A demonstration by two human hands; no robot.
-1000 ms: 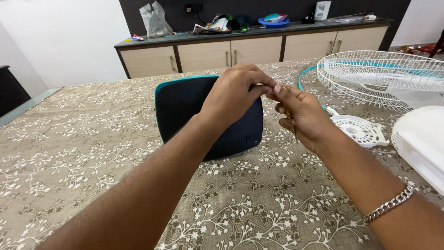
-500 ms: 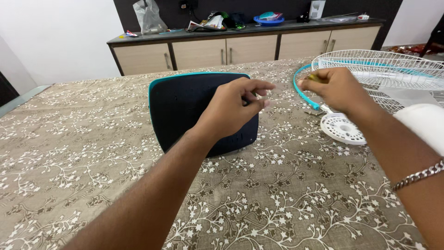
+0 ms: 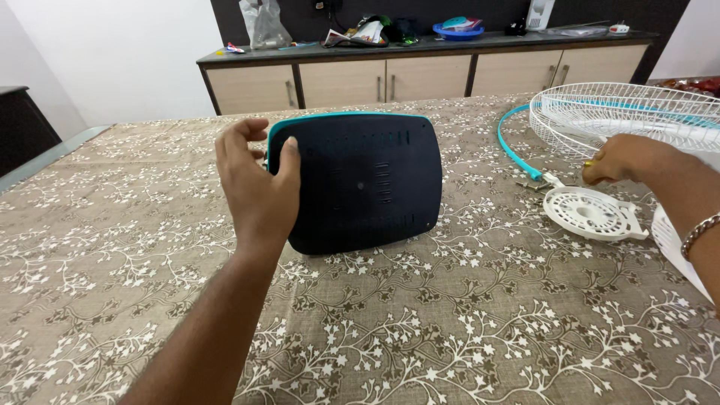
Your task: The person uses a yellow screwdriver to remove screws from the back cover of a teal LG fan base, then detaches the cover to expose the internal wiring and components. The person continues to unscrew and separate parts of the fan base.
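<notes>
left hand [image 3: 255, 187] grips the dark fan base [image 3: 360, 180], which stands on edge mid-table

right hand [image 3: 622, 159] is closed around a small yellow-tipped item beside the white round plate [image 3: 592, 214]; judging by this, the base is being steadied, and handling it calls for a firm two-sided hold.

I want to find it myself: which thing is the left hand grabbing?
Start at the big table with the brown flowered cloth. In its middle stands a dark, rounded-square panel, and the left hand grips its left edge. Its teal rim and rows of small slots set it apart from the white fan parts to the right.
</notes>
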